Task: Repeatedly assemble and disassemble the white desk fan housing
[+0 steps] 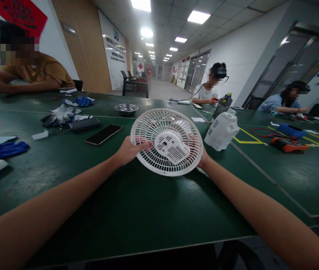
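Between my two hands a round white fan grille (145, 159) is held up, tilted, over the green table (159, 213). Its slotted hub faces me. My left hand (132, 149) grips the rim at the left, with fingers showing through the bars. On the right side my right hand (201, 155) is closed on the rim, mostly hidden behind the grille. A white plastic fan housing (221, 130) stands on the table just beyond my right hand. Left of my left hand lies a dark phone (103, 134).
A metal bowl (126, 108) is behind the grille. Blue gloves (7, 149) and a black case (84, 124) lie on the left. A bottle (220, 108) stands behind the housing, and an orange meter (288, 144) lies at right. Several people sit around the table.
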Demonstrator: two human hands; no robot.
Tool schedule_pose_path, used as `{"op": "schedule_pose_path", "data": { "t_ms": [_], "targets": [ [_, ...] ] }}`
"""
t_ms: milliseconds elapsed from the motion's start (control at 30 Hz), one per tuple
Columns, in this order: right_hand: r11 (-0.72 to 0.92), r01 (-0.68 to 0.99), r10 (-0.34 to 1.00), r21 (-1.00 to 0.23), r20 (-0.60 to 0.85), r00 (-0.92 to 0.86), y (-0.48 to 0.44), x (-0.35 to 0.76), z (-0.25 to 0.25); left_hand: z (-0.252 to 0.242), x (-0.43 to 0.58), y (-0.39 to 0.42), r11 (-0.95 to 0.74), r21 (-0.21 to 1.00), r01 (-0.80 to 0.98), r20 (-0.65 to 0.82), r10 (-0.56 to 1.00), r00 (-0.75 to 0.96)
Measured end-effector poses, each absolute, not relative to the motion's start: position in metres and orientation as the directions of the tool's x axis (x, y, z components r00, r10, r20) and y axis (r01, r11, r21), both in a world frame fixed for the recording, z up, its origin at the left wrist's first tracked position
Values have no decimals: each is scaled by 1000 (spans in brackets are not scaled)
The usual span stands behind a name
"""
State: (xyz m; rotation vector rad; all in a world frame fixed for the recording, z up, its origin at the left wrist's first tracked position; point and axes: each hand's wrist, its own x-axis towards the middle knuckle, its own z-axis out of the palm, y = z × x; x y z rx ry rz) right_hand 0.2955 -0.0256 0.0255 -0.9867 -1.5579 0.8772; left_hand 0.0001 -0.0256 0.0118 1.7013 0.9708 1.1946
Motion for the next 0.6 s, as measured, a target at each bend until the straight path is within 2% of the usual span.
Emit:
{"op": "schedule_pose_path", "data": {
  "t_ms": [67,100,167,267,367,467,533,600],
  "targets": [
    [334,197,934,-922,352,61,-16,316,28,10,0,-24,-363,923,123,327,913,243],
    [325,310,908,-893,387,161,-12,327,30,9,0,-23,-357,926,123,322,917,235],
    [277,616,856,-738,481,190,-5,349,33,7,0,-22,-339,931,138,303,926,226],
    [177,842,852,-510,508,129,-1,372,35,6,0,-20,-288,944,163,248,941,229],
    [44,916,882,-399,446,152,0,378,30,4,0,-16,-224,964,146,190,958,216],
    [-49,935,882,-351,424,206,0,374,25,-2,-1,-11,-189,976,108,164,965,205],
    [-29,944,861,-329,472,191,1,372,26,-5,-2,-8,-173,982,80,153,966,208],
    [52,956,803,-290,581,133,2,374,31,-7,-2,-6,-156,986,62,140,968,210]
  ]
}}
